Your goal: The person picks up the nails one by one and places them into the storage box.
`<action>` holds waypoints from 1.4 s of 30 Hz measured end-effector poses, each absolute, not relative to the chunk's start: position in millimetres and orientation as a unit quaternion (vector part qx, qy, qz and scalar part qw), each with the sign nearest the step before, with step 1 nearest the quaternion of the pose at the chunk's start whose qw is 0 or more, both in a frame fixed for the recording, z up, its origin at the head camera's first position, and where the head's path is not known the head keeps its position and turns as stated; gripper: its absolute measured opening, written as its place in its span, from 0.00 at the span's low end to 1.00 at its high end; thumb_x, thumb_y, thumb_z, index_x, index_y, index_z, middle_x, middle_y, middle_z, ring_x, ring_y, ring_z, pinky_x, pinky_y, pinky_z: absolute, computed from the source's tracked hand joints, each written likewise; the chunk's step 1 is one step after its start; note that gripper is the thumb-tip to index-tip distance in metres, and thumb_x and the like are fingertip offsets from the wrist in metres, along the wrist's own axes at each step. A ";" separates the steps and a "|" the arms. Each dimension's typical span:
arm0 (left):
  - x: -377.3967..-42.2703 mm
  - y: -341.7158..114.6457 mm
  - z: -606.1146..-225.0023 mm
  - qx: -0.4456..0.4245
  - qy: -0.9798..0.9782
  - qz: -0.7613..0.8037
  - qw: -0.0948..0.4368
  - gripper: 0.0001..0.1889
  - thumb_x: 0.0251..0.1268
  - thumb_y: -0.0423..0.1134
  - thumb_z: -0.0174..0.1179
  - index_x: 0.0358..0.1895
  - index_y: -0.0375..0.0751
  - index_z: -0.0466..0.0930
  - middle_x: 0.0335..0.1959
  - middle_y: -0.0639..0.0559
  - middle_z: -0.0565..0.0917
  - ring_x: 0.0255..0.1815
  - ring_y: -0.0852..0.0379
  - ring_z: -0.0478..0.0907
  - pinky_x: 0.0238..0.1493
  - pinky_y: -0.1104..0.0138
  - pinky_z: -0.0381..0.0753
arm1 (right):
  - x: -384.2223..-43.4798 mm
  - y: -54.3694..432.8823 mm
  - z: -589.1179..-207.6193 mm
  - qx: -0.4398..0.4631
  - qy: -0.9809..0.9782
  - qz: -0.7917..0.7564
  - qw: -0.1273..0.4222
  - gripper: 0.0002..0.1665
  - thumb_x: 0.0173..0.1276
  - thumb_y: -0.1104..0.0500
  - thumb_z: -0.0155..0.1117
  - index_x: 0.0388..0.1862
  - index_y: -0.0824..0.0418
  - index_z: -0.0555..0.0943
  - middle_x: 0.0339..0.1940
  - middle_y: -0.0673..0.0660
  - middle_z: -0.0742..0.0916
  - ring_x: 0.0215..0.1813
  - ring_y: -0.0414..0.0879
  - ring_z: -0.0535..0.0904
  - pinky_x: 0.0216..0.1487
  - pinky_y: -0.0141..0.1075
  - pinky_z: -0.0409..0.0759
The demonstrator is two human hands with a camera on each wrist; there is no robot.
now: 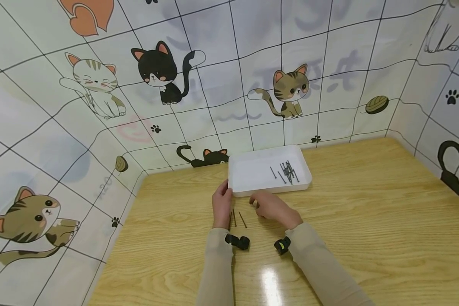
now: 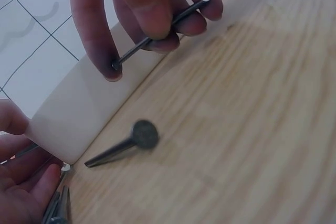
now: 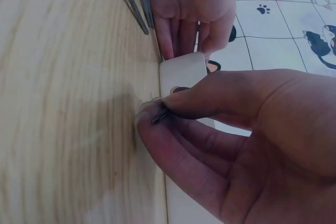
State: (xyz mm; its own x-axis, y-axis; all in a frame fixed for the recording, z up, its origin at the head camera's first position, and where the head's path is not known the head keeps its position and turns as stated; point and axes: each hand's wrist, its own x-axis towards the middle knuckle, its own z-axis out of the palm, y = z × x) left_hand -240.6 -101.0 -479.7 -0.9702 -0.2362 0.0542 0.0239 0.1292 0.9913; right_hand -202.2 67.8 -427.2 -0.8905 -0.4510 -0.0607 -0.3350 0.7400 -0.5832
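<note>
A white tray point(image 1: 252, 174) lies on the table, with a loose cluster of dark nails point(image 1: 289, 172) toward its right side. My left hand point(image 1: 222, 206) grips the tray's near left corner, thumb and fingers on either side of its wall in the right wrist view. My right hand point(image 1: 271, 208) is just in front of the tray's near wall. Between its thumb and fingers it pinches a single nail point(image 2: 184, 14), whose pointed end sticks out in the left wrist view. More nails point(image 1: 242, 219) lie on the table beside my left hand, partly hidden by it.
The wooden table point(image 1: 367, 221) reaches out to both sides of the tray. Behind it stands a wall covering point(image 1: 222, 85) printed with cats and grid lines, close to the tray's far edge. Black wrist cameras point(image 1: 238, 242) sit on both sleeves.
</note>
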 end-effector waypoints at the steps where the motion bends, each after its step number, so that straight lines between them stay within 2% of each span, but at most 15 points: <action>1: -240.3 -101.2 -479.7 0.072 -0.744 -0.656 0.099 0.20 0.62 0.37 0.49 0.58 0.46 0.72 0.54 0.54 0.75 0.55 0.60 0.69 0.55 0.63 0.67 | -202.8 68.1 -426.8 -0.212 0.927 -0.293 0.101 0.20 0.55 0.70 0.57 0.49 0.63 0.76 0.43 0.56 0.80 0.34 0.44 0.72 0.36 0.37 0.70; 9: -239.0 -101.8 -479.9 0.061 -0.735 -0.667 0.104 0.20 0.63 0.36 0.49 0.59 0.44 0.71 0.55 0.51 0.75 0.56 0.58 0.69 0.55 0.62 0.67 | -210.6 72.0 -421.3 -0.211 0.909 -0.346 0.094 0.19 0.59 0.67 0.53 0.51 0.59 0.75 0.28 0.50 0.80 0.23 0.41 0.73 0.28 0.35 0.71; 16: -240.3 -102.9 -480.8 0.065 -0.737 -0.665 0.101 0.20 0.63 0.37 0.48 0.59 0.45 0.71 0.56 0.51 0.74 0.56 0.58 0.68 0.55 0.62 0.67 | -218.6 76.2 -409.3 -0.209 0.907 -0.363 0.036 0.19 0.61 0.64 0.55 0.53 0.60 0.74 0.29 0.51 0.81 0.21 0.39 0.73 0.25 0.34 0.71; 26: -242.7 -103.8 -483.7 0.060 -0.734 -0.669 0.099 0.20 0.63 0.37 0.48 0.59 0.46 0.71 0.56 0.53 0.74 0.57 0.59 0.68 0.56 0.62 0.66 | -239.8 91.4 -402.0 -0.193 0.916 -0.352 -0.002 0.19 0.63 0.64 0.51 0.55 0.60 0.71 0.31 0.54 0.81 0.21 0.40 0.74 0.20 0.33 0.69; 32: -241.8 -103.2 -483.6 0.059 -0.733 -0.670 0.099 0.20 0.64 0.37 0.48 0.60 0.46 0.70 0.56 0.54 0.73 0.57 0.59 0.67 0.56 0.62 0.66 | -258.5 103.6 -404.9 -0.182 0.926 -0.328 -0.027 0.20 0.63 0.65 0.51 0.55 0.63 0.71 0.32 0.57 0.81 0.24 0.43 0.74 0.23 0.34 0.69; 36: -241.3 -103.1 -483.6 0.065 -0.738 -0.664 0.101 0.20 0.63 0.38 0.48 0.60 0.46 0.70 0.55 0.54 0.74 0.57 0.59 0.67 0.56 0.62 0.66 | -271.4 110.8 -407.6 -0.162 0.939 -0.303 -0.029 0.20 0.62 0.66 0.52 0.54 0.64 0.72 0.32 0.57 0.82 0.25 0.44 0.75 0.25 0.35 0.71; 42: -243.8 -103.8 -484.3 0.066 -0.742 -0.659 0.101 0.20 0.63 0.38 0.48 0.59 0.45 0.70 0.56 0.53 0.74 0.57 0.60 0.67 0.56 0.62 0.66 | -287.1 115.4 -411.9 -0.133 0.940 -0.313 -0.002 0.20 0.60 0.67 0.52 0.53 0.65 0.72 0.35 0.60 0.82 0.25 0.45 0.76 0.24 0.35 0.71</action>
